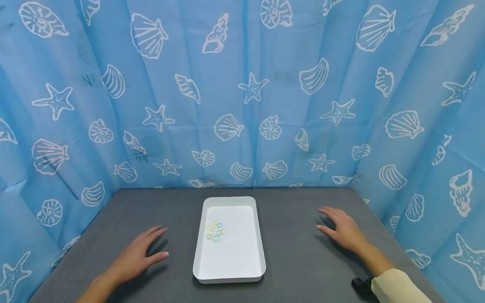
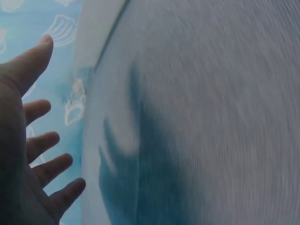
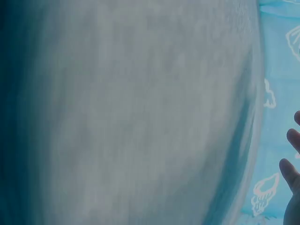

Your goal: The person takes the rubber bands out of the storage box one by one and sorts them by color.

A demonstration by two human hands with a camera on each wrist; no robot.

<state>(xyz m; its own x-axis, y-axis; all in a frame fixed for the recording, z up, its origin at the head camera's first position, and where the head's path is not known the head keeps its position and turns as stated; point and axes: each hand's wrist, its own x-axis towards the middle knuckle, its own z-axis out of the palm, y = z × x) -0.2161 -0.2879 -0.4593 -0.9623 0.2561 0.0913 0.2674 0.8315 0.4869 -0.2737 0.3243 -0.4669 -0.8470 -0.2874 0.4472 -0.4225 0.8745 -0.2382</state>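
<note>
In the head view a white rectangular tray (image 1: 242,265) lies on the grey table between the two hands. Several small thin rings (image 1: 216,238), yellow, green and teal, lie grouped in its left half; they look like rubber bands. My left hand (image 1: 132,257) hovers left of the tray with thumb and fingers spread, holding nothing. In the left wrist view the left hand (image 2: 28,140) shows its fingers apart. To the right of the tray my right hand (image 1: 342,229) is over the table, fingers extended and free of any object. Only some fingertips (image 3: 289,171) of it appear in the right wrist view.
A grey cloth-covered table (image 1: 295,252) runs back to a blue curtain (image 1: 250,105) printed with white shells and starfish, which also encloses both sides. A dark band (image 1: 363,288) sits at the right wrist by a cream sleeve (image 1: 398,288).
</note>
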